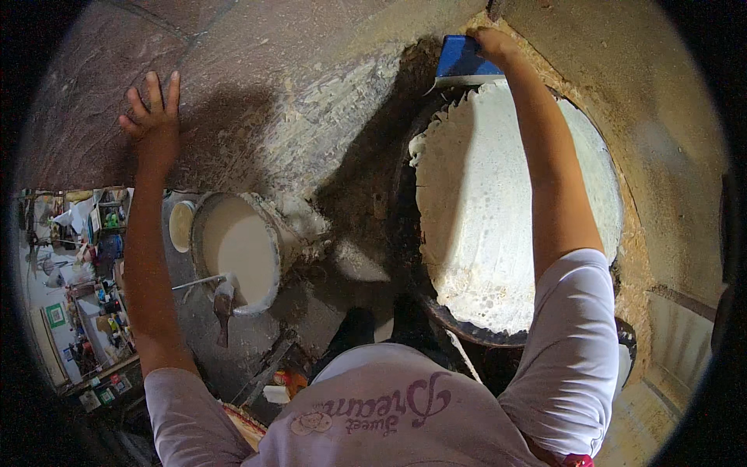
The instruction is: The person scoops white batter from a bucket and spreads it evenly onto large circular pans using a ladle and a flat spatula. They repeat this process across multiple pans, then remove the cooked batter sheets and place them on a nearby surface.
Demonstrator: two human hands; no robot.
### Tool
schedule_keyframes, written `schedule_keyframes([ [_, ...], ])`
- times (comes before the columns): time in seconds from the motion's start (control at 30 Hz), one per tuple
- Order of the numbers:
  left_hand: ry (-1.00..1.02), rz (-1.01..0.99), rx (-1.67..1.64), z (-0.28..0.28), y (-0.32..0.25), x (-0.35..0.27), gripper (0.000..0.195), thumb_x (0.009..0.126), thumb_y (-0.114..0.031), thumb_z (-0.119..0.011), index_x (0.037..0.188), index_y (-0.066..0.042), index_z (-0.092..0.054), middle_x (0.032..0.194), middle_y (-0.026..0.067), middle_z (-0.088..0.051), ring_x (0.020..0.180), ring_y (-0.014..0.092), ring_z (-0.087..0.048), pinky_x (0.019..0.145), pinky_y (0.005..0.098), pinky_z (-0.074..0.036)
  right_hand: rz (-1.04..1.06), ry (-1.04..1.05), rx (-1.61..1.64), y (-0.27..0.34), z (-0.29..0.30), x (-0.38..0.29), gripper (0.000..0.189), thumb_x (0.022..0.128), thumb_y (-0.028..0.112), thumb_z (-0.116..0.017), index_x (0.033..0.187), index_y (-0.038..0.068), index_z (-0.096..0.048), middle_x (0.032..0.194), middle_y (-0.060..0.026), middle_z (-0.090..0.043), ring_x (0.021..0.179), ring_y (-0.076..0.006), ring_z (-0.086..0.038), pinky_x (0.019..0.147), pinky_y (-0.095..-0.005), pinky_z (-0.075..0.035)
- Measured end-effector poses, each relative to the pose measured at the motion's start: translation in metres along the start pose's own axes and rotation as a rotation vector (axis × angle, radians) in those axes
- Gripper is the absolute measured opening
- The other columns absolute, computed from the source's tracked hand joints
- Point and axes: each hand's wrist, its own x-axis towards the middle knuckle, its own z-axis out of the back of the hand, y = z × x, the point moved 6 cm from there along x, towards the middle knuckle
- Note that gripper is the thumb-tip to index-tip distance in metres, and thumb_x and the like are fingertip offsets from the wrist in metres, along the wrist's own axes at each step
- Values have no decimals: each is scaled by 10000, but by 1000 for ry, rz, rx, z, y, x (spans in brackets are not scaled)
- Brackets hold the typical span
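My right hand (496,45) grips a wide blue scraper (462,57) at the far edge of a large round griddle (487,338). Below the scraper's pale edge, a thin white sheet of batter (490,222) covers most of the griddle, with ragged margins and small bubbles near my side. My right forearm crosses above the sheet and hides part of it. Far to the left, my left hand (153,119) is empty with its fingers spread, over or against a brown tiled surface (233,64); I cannot tell whether it touches.
A bucket of pale liquid batter (239,251) stands left of the griddle, a brown-handled tool (223,306) and a thin rod at its rim. Dried batter (332,111) crusts the surface between. A cluttered shelf (87,292) lies far left; a wall (659,146) curves along the right.
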Motion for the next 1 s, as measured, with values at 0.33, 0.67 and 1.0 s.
schedule_keyframes([
  [0.33,-46,29,-22,-15,3,1,1040,665,-259,-769,1422,-305,-58,1481,90,81,1307,461,-30,860,721,-205,-585,1,38,-178,-37,-81,541,757,65,-607,1253,141,-406,1224,-120,-504,1098,-319,-510,878,-424,-450],
  [0.67,52,49,-22,-9,6,-6,1049,639,-327,-777,1416,-300,-74,1464,102,38,1287,474,-44,870,735,-185,-185,277,147,-80,-59,-5,620,568,86,-760,1149,113,-544,1048,-135,-618,1001,-312,-574,849,-410,-459],
  [1.0,-137,-33,127,3,1,1,1055,633,-306,-775,1421,-293,-74,1474,105,-25,1265,440,-171,815,668,-300,500,96,91,194,-7,-35,558,554,94,-750,1085,119,-582,937,-112,-634,920,-308,-594,796,-402,-475],
])
